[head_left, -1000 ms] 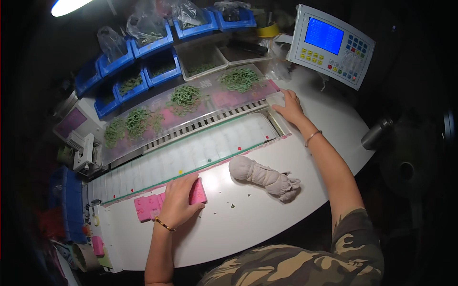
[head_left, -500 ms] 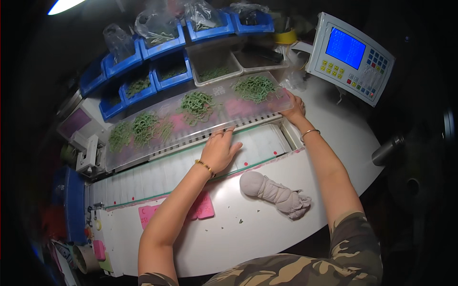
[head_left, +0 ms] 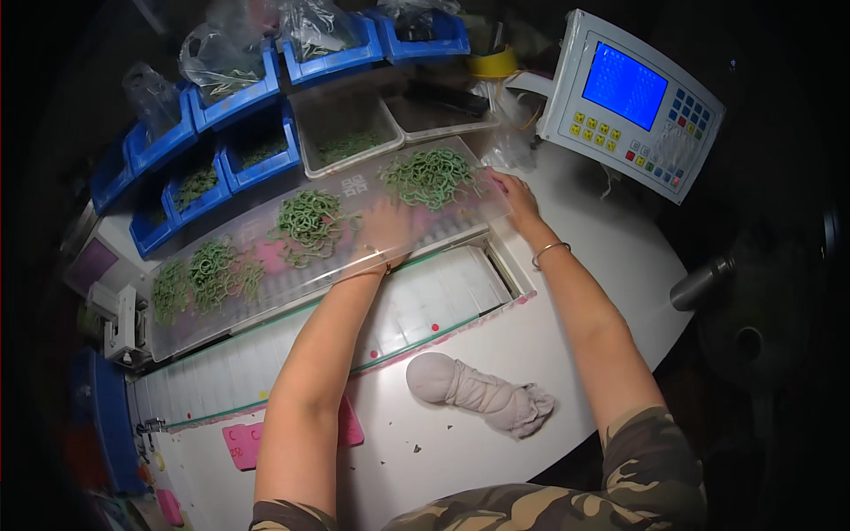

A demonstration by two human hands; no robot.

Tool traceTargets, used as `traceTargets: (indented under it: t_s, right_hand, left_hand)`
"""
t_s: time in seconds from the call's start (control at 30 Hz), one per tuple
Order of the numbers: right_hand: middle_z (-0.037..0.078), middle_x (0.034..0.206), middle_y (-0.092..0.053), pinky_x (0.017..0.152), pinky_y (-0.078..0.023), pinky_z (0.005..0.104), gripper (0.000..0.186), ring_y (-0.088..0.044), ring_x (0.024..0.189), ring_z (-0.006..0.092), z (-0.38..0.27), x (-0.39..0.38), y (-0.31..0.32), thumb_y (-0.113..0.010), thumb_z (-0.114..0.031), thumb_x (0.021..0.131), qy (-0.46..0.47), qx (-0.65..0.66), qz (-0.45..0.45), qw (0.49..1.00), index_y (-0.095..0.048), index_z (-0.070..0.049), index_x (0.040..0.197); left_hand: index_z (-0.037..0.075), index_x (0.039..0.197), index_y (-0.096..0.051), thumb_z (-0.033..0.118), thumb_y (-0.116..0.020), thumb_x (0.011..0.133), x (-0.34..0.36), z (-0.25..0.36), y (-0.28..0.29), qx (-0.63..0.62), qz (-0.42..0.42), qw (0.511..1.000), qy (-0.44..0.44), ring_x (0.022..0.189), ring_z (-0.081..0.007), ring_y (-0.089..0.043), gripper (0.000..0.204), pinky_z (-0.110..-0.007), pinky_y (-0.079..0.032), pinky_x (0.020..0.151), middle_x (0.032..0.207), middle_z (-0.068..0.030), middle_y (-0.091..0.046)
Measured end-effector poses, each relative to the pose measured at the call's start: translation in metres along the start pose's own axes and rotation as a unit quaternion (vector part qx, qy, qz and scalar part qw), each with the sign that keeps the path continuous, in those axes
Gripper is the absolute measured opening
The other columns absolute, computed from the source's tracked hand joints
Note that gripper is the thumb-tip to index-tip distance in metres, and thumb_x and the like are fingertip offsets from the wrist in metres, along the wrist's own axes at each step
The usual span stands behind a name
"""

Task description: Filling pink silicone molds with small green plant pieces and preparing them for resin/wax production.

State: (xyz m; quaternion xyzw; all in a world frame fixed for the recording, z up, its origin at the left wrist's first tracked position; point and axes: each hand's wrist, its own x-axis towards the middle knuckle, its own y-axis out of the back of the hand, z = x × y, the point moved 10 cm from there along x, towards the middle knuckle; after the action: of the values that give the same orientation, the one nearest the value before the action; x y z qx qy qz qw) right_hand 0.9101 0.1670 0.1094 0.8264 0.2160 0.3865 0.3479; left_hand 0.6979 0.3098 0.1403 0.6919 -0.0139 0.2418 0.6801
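A long translucent plastic tray [head_left: 350, 232] lies aslant over the far side of the worktable, bearing several tangled heaps of green cord-like pieces [head_left: 431, 177]. At its right end, my right hand [head_left: 518, 203] grips the edge with the fingers bent round it. My left hand [head_left: 386, 227] reaches beneath the tray and shows hazily through the plastic; its fingers are too blurred to read. Under the tray is a slotted strip with pink patches. Nearer me runs a white segmented track [head_left: 416, 301] with a green edge and small red dots.
A cloth-wrapped bundle with a round end [head_left: 482, 394] lies on the white tabletop [head_left: 496, 478]. Pink cards [head_left: 243, 442] sit by my left forearm. Blue bins [head_left: 257, 150] and a clear tub [head_left: 345, 146] stand behind; a control panel [head_left: 633, 106] is at right, above a dark cylinder [head_left: 702, 283].
My left hand has moved from the tray's near edge to underneath it, and the tray's near edge looks raised. My right hand stays at its right end. The whole view has shifted slightly.
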Motion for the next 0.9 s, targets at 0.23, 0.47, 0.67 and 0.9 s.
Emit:
traceTargets:
  t_s: [0.23, 0.47, 0.67, 0.9]
  right_hand:
    - [0.007, 0.103, -0.067, 0.088, -0.046, 0.0356, 0.030, -0.061, 0.101, 0.0266, 0.047, -0.033, 0.033, -0.062, -0.040, 0.088, -0.162, 0.119, 0.085, 0.976, -0.068, -0.014, 0.101]
    - [0.010, 0.095, -0.069, 0.082, -0.048, 0.0312, 0.031, -0.064, 0.089, 0.0207, 0.066, -0.126, 0.095, -0.061, -0.037, 0.091, -0.204, 0.180, 0.106, 0.957, -0.066, -0.008, 0.102]
    - [0.008, 0.094, -0.069, 0.078, -0.048, 0.0274, 0.030, -0.063, 0.084, 0.0145, 0.021, -0.191, 0.122, -0.055, -0.031, 0.097, -0.223, 0.253, 0.074, 0.939, -0.065, -0.003, 0.103]
    - [0.005, 0.087, -0.067, 0.071, -0.048, 0.0231, 0.021, -0.060, 0.077, 0.0101, -0.024, -0.231, 0.114, -0.058, -0.018, 0.095, -0.200, 0.288, 0.003, 0.936, -0.063, -0.002, 0.108]
  left_hand:
    - [-0.001, 0.123, -0.055, 0.053, -0.064, 0.082, -0.020, 0.050, 0.009, -0.049, -0.051, 0.997, -0.012, 0.112, -0.0372, -0.051, 0.068, -0.050, -0.040, 0.093, 0.123, -0.0223, -0.054]
    - [0.003, 0.137, -0.045, 0.051, -0.069, 0.079, -0.079, 0.108, 0.035, -0.111, 0.009, 0.992, -0.054, 0.113, -0.0337, -0.049, 0.080, -0.043, -0.037, 0.092, 0.123, -0.0180, -0.053]
    - [0.004, 0.138, -0.043, 0.047, -0.075, 0.075, -0.136, 0.119, 0.058, -0.167, -0.054, 0.981, -0.078, 0.106, -0.0315, -0.048, 0.083, -0.042, -0.037, 0.089, 0.118, -0.0152, -0.052]
    - [0.006, 0.139, -0.042, 0.043, -0.076, 0.074, -0.201, 0.110, 0.077, -0.183, -0.065, 0.979, -0.060, 0.108, -0.0330, -0.046, 0.082, -0.043, -0.035, 0.093, 0.119, -0.0171, -0.050]
